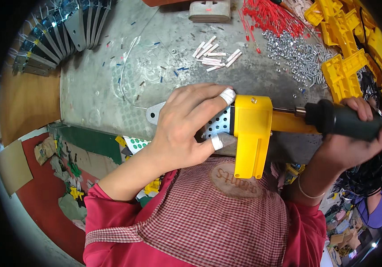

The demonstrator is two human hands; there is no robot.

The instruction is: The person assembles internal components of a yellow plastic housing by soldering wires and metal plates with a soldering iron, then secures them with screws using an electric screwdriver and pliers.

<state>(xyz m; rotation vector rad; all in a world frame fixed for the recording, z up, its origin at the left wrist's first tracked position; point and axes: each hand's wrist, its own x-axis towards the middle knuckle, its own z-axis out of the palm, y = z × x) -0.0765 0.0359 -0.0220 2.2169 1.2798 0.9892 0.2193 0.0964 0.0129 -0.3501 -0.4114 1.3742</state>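
Nearest the wearer, the checked apron (226, 213) lies under the lower legs of the yellow housing (252, 129); cloth could snag should the piece swing round.

The housing is between the two hands, over the near side of the desk (88, 89). The left hand (180, 115) has its grip clamped on the perforated metal part (220, 123), thumb and one finger taped at the tips. The right hand (349, 152) has its grip wrapped around the dark driver (360, 122), whose shaft (284, 109) meets the housing's right side. The tip is hidden, so its seating cannot be confirmed.

Principal risk: a poorly seated or angled tip could slip, scoring the plastic or running toward the left fingers. Excess torque could crack the housing, or twist the work out of the left grip, which appears to be its chief restraint.

Farther off, the thin pale wire (122, 84) lies loose across the surface and could catch if the assembly is dragged. The white sticks (215, 54) and the pile of screws and nuts (295, 58) are uncontained; a knock from the driver could scatter them.
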